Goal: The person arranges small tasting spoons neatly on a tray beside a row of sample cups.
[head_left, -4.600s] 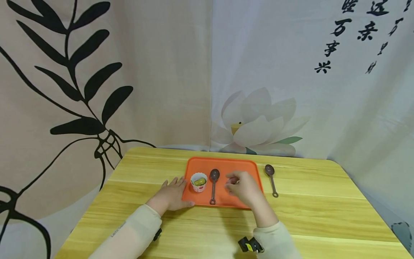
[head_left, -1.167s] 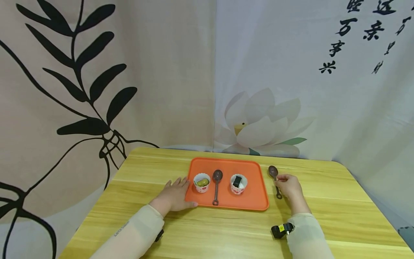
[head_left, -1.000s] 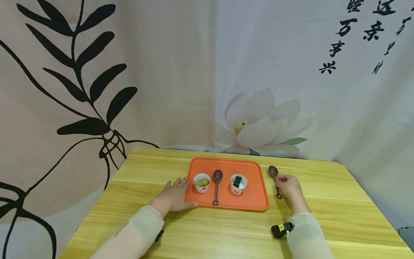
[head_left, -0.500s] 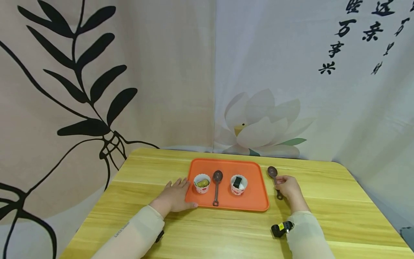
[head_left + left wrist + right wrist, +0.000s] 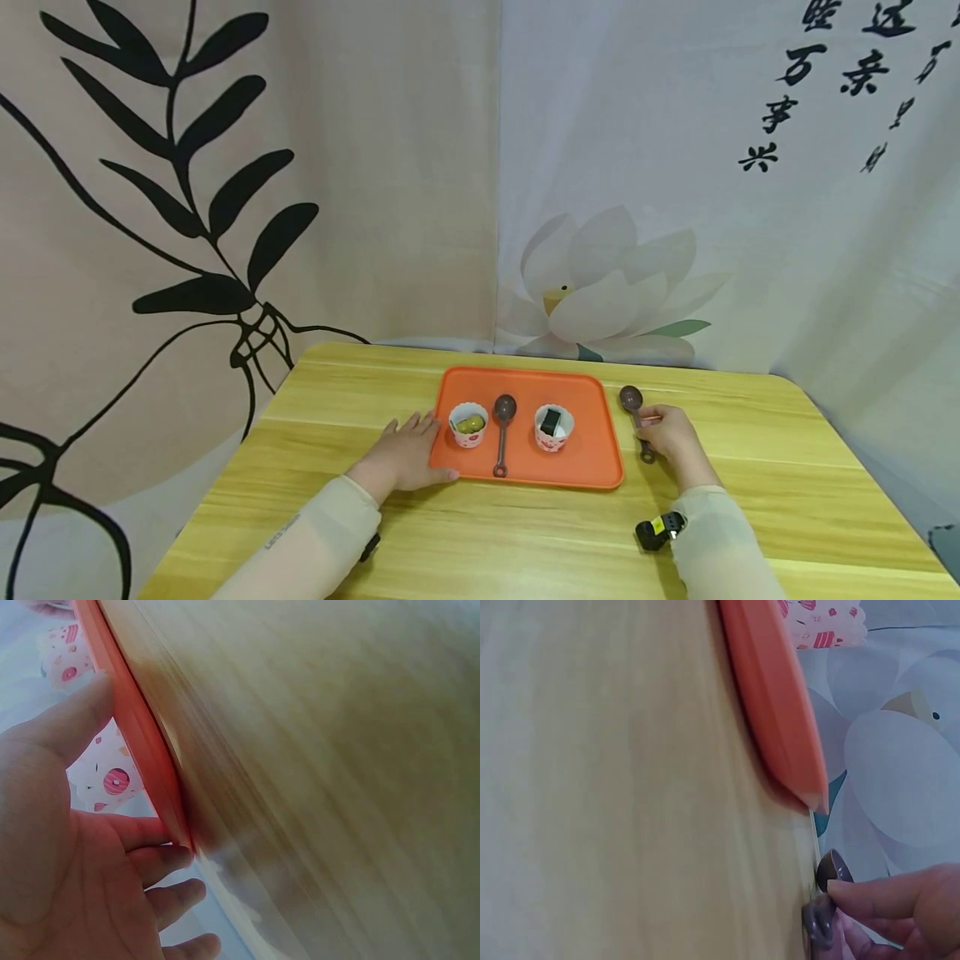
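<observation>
My left hand (image 5: 405, 455) lies with fingers spread against the left side of an orange tray (image 5: 527, 468), thumb on its near left corner. In the left wrist view its fingertips touch the tray rim. To the right of the tray, my right hand (image 5: 672, 435) pinches the handle of a brown spoon (image 5: 631, 397) between thumb and fingers, low over the table; the right wrist view shows the spoon's bowl (image 5: 832, 868) beside the thumb. On the tray are a paper cup (image 5: 468, 437) with yellow-green pieces, a second brown spoon (image 5: 505, 408), and another paper cup (image 5: 551, 440) with a black block.
The wooden table (image 5: 525, 542) reaches beyond the tray on all sides. A hanging cloth (image 5: 405, 208) printed with a plant, a lotus and writing stands behind its far edge. Small black cameras (image 5: 660, 531) are strapped at the wrists.
My right hand has left the tray's right part, where it covered the second cup's place, and taken the spoon on the right. Over the last second it barely moves. The left hand stays.
</observation>
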`<state>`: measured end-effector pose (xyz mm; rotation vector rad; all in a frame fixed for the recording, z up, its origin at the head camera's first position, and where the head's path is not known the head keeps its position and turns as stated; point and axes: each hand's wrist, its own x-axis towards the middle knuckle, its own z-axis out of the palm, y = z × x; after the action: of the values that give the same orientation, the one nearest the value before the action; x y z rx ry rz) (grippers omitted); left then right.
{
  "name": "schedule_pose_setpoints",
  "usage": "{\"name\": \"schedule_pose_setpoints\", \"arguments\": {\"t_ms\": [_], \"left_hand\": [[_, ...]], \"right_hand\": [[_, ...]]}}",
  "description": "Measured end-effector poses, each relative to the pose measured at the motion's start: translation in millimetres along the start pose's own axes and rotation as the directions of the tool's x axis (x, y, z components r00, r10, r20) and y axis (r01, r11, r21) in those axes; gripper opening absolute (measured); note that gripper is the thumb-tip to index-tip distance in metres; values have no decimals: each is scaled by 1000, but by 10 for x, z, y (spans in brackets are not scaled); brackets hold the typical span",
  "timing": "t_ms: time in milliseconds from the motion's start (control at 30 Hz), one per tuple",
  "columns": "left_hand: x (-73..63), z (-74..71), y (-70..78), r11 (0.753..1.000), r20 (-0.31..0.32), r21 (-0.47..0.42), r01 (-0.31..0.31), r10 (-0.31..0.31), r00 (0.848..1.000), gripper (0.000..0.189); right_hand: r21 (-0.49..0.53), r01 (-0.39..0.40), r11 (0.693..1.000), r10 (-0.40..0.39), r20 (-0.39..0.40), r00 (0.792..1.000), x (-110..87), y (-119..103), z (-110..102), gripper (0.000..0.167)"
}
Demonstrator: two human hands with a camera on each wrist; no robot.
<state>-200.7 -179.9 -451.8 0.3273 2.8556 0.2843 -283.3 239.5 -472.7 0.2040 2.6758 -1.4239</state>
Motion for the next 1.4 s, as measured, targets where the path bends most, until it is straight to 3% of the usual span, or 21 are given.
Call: {"name": "schedule_pose_setpoints", "arguments": {"t_ms": [233, 567, 1400], "left_hand": [[-1, -1, -6, 1000, 3, -1, 5, -5, 1000, 97], [-9, -19, 0, 1000, 13, 2, 7, -7, 1000, 97], [5, 0, -3, 1000, 10, 1, 2, -2, 1000, 97]], "right_hand": [[153, -66, 986, 56, 71, 996, -15, 23, -36, 41], [242, -95, 966, 70, 107, 992, -65, 56, -69, 45], [252, -25, 967, -13, 148, 989, -326, -118, -215, 44]]}}
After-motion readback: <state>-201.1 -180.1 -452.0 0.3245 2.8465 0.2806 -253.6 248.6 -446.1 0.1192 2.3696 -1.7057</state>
